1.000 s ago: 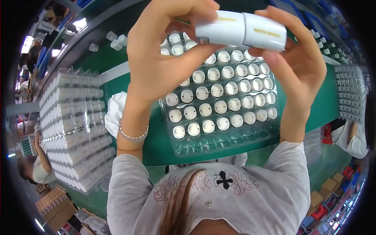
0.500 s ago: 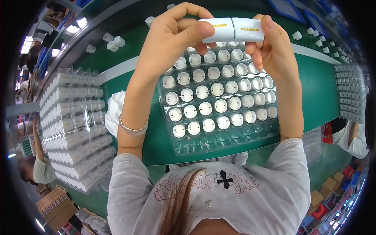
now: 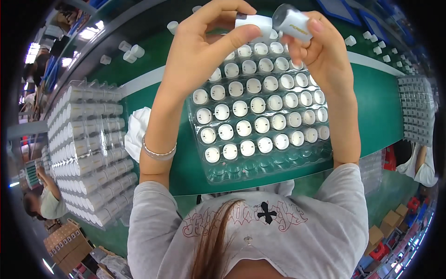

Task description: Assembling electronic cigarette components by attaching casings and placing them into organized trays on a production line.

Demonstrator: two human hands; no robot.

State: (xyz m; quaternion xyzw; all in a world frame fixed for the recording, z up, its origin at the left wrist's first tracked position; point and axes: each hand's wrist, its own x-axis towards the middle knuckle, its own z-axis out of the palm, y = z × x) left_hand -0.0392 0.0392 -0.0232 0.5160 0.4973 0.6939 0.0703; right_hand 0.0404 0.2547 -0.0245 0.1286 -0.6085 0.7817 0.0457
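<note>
Above the far side of a clear plastic tray [image 3: 232, 173], my left hand [image 3: 216, 39] pinches a white plastic cylinder [image 3: 261, 24] between thumb and fingers. Just to its right, my right hand [image 3: 320, 51] grips a second white cylinder [image 3: 293, 25] with yellow lettering, tilted, its dark end facing up and left. The two cylinders are close together but apart. Beneath both hands, the tray holds rows of upright white round pieces [image 3: 261, 124] with small dark marks inside. The row of pockets nearest me shows no pieces.
Stacked trays of white cylinders [image 3: 88, 153] stand at the left, beside a crumpled white bag [image 3: 138, 128]. More stacked trays [image 3: 416, 111] are at the far right. Loose white pieces [image 3: 134, 52] lie on the green surface beyond a pale strip [image 3: 144, 83]. A co-worker [image 3: 46, 200] is at the left.
The two white cylinders were joined end to end; now they are separated. The right one has tilted, turning its end up and left. Both hands stay close together.
</note>
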